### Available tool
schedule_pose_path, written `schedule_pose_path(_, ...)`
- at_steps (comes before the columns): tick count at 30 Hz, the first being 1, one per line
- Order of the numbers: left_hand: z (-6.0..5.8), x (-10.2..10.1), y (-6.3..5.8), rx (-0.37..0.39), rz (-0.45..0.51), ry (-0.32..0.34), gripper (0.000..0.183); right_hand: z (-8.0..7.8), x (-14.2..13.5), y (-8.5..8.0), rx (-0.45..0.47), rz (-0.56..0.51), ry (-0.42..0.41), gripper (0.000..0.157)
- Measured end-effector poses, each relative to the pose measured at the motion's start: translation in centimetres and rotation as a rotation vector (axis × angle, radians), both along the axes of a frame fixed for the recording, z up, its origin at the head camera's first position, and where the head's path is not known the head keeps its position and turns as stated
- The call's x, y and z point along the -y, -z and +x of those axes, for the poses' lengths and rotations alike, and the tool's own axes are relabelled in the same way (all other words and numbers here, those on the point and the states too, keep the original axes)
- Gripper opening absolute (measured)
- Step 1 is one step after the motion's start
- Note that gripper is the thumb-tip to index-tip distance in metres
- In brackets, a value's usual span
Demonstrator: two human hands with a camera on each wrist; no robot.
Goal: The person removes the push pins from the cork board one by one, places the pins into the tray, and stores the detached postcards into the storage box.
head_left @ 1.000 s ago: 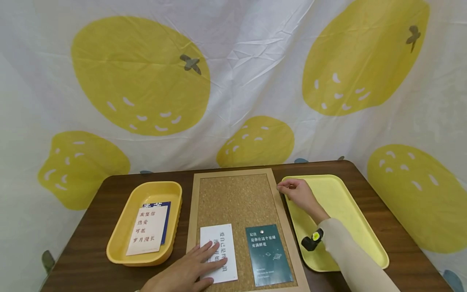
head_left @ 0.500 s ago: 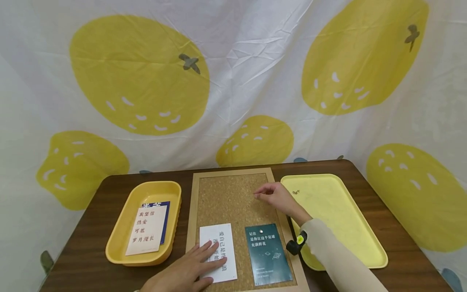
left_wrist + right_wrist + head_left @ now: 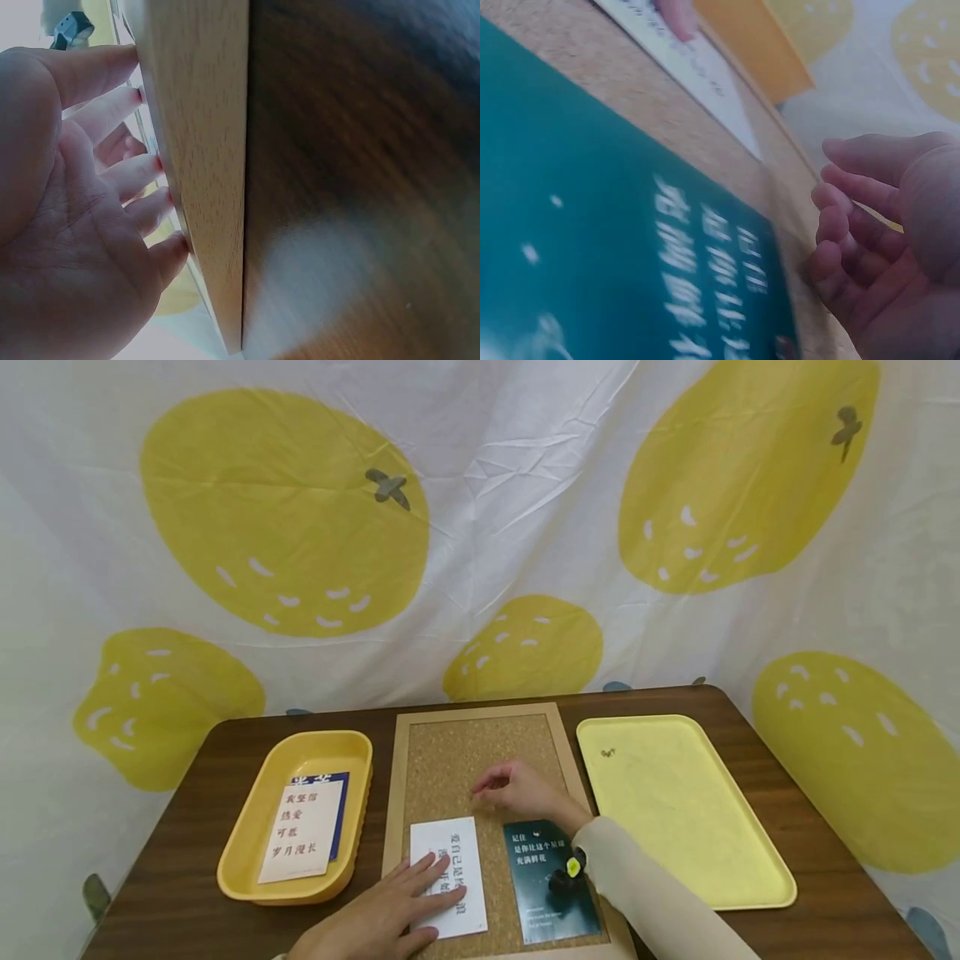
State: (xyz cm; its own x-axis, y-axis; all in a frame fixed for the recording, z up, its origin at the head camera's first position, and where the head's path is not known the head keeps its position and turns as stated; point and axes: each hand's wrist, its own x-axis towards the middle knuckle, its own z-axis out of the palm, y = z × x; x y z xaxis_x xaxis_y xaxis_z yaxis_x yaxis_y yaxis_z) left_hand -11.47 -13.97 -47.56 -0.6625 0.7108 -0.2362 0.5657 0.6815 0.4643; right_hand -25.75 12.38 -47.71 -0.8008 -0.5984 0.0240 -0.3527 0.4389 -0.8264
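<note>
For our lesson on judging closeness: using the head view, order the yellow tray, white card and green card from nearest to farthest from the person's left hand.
1. White card: directly under the left hand.
2. Green card: to the right, lying on the corkboard.
3. Yellow tray: farthest right, outside the corkboard.

White card [image 3: 463, 852] “爱自己”, green card [image 3: 536, 887] “记住”

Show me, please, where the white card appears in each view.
Head: white card, bottom centre, partly under the left hand.
Left wrist: too unclear to tell; perhaps behind the fingers.
Right wrist: top, just left of centre, slanting.
Shared landmark: the left hand, only a fingertip in the last.
</note>
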Motion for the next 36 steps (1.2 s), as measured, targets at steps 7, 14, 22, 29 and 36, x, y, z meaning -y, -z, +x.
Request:
schedule_pose_path(7,0.1,-0.1,-0.1,0.013,-0.011,-0.009,0.052,-0.2,0.5,0.9,0.037,0.008,-0.031,0.017)
schedule_pose_path(14,0.0,0.1,0.3,-0.024,0.009,0.009,0.052,0.1,0.8,0.9,-0.02,0.067,-0.093,0.023)
schedule_pose_path(22,0.0,0.2,0.5,-0.066,0.022,0.031,0.052,0.8,0.9,1.1,-0.041,0.115,-0.088,0.023)
schedule_pose_path(29,0.1,0.1,0.5,-0.081,0.021,0.034,0.051,1.1,0.9,0.9,-0.041,0.129,-0.077,0.016)
schedule_pose_path(36,0.0,0.1,0.6,-0.03,0.019,0.012,0.052,1.2,0.9,0.8,-0.047,0.137,-0.083,0.014)
